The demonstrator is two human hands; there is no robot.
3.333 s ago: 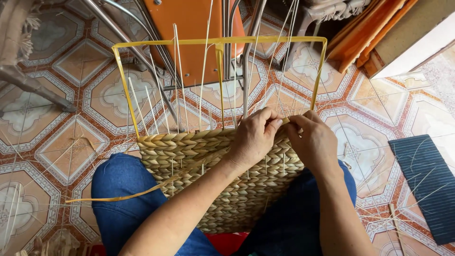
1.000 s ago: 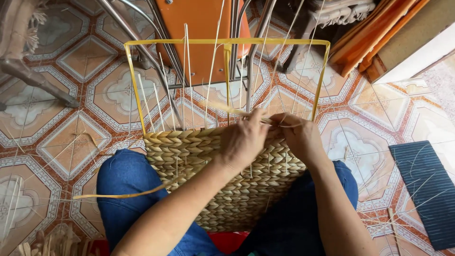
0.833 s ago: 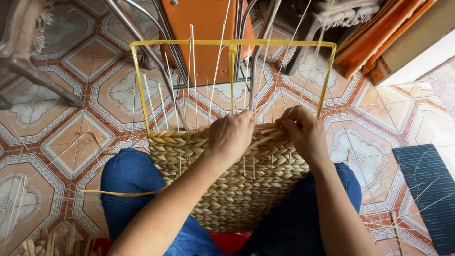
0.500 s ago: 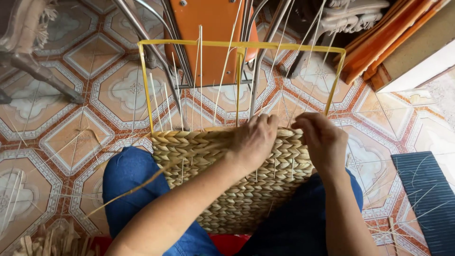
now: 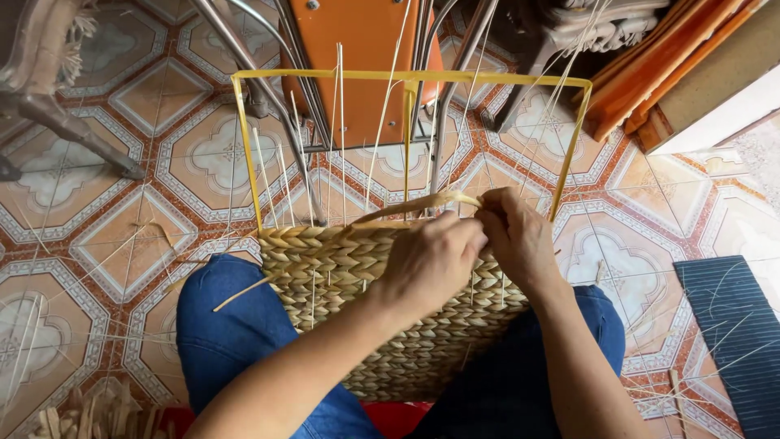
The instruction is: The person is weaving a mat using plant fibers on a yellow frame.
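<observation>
A half-woven straw basket point(image 5: 341, 276) rests on my lap, built on a yellow wire frame point(image 5: 406, 77) with thin upright stakes. My left hand point(image 5: 431, 260) lies on the woven rim and pinches a pale straw strand point(image 5: 406, 210) that arcs along the top edge. My right hand point(image 5: 520, 236) meets it at the same spot, with its fingers closed on the end of that strand. Both hands touch each other near the frame's middle bar.
Patterned floor tiles point(image 5: 106, 203) surround me. An orange chair point(image 5: 366, 57) with metal legs stands just behind the frame. Orange boards point(image 5: 650, 73) lean at the upper right, and a dark striped mat point(image 5: 731, 325) lies at the right. Loose straw point(image 5: 89, 410) is heaped at the lower left.
Both hands have come together at the frame's middle and lifted the strand above the rim. The long tail that trailed to the left has been drawn in.
</observation>
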